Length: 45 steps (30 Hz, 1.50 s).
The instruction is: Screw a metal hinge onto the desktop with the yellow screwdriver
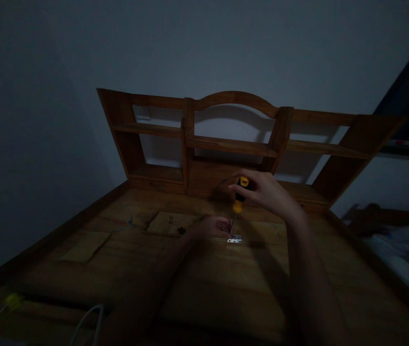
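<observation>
A screwdriver (238, 205) with a yellow and black handle is gripped in my right hand (264, 191), its shaft slanting down toward a small metal hinge (235, 239). The hinge lies on a wooden board (175, 223). Right at its left end, my left hand (214, 227) has its fingers curled together around the screwdriver's tip. Dim light hides what those fingers pinch, and the tip itself is hard to make out.
A wooden shelf unit (231, 144) stands along the back of the desktop (211, 283) against the wall. To the left lie a flat thin piece (85, 246) and small hardware (130, 222). A white cable (98, 312) and a yellow object (13, 301) are at the near left.
</observation>
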Tool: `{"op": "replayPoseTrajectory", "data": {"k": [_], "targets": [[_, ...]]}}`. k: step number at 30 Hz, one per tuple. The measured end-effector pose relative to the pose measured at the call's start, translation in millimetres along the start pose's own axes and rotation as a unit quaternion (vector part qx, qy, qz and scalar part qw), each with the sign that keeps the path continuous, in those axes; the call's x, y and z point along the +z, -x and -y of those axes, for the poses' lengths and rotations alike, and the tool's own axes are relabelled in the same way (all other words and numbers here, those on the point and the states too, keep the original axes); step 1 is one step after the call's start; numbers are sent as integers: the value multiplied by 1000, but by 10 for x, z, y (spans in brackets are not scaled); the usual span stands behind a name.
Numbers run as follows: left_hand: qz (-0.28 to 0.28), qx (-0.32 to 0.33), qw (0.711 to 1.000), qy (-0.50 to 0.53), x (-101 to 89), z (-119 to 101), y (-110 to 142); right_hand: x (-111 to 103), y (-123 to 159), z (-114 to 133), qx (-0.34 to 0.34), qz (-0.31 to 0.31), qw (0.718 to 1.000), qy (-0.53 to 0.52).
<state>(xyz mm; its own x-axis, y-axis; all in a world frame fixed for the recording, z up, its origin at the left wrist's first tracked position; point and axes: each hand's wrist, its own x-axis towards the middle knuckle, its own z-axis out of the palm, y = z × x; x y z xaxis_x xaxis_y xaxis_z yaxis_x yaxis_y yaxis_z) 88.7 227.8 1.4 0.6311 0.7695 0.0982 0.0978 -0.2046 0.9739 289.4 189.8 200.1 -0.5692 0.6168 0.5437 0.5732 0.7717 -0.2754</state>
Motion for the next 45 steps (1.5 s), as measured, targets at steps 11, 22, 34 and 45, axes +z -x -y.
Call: {"op": "replayPoseTrajectory", "data": {"k": [11, 22, 34, 45], "targets": [[2, 3, 1000, -22, 7, -61, 17, -73, 27, -1, 13, 41, 997, -59], [1, -5, 1000, -6, 6, -21, 12, -48, 28, -10, -3, 53, 998, -44], [4, 2, 1000, -18, -11, 4, 1, 6, -3, -26, -9, 36, 999, -24], [3, -1, 1000, 13, 4, 0, 17, 59, -20, -37, -4, 21, 1000, -8]]}}
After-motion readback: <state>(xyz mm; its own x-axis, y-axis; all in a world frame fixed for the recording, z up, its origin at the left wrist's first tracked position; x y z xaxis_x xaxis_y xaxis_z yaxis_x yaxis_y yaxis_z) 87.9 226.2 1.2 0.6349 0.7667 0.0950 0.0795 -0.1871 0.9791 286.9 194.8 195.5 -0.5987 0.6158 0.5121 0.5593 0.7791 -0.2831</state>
